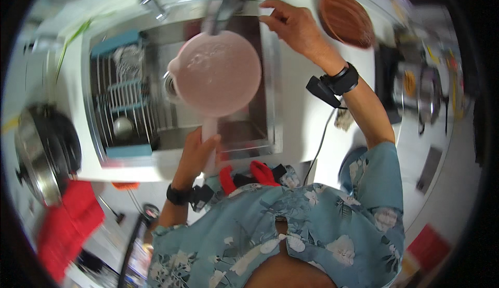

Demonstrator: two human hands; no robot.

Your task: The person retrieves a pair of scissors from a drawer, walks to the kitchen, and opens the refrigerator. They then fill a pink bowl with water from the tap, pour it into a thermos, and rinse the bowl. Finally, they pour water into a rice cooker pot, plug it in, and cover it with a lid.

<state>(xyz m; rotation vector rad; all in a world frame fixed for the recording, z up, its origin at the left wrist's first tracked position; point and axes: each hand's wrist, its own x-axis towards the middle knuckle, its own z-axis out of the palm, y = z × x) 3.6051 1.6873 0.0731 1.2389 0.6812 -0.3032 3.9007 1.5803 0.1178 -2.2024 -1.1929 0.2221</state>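
My left hand (198,154) is closed around the handle of a pale pink saucepan (220,73). The pan is held level over a steel sink (253,122), under the end of a metal faucet (224,5). Clear liquid with bubbles shows in the pan, mostly near its far left side. To the right of the faucet, my right hand (288,25) is raised over the sink's far right corner, fingers curled and holding nothing that I can see.
A dish rack (126,99) with blue ends occupies the sink's left side. An oval brown object (345,19) lies right of the sink. A metal pot (417,89) stands farther right, beyond a black cable (321,144). Dark pans (50,151) are at the left.
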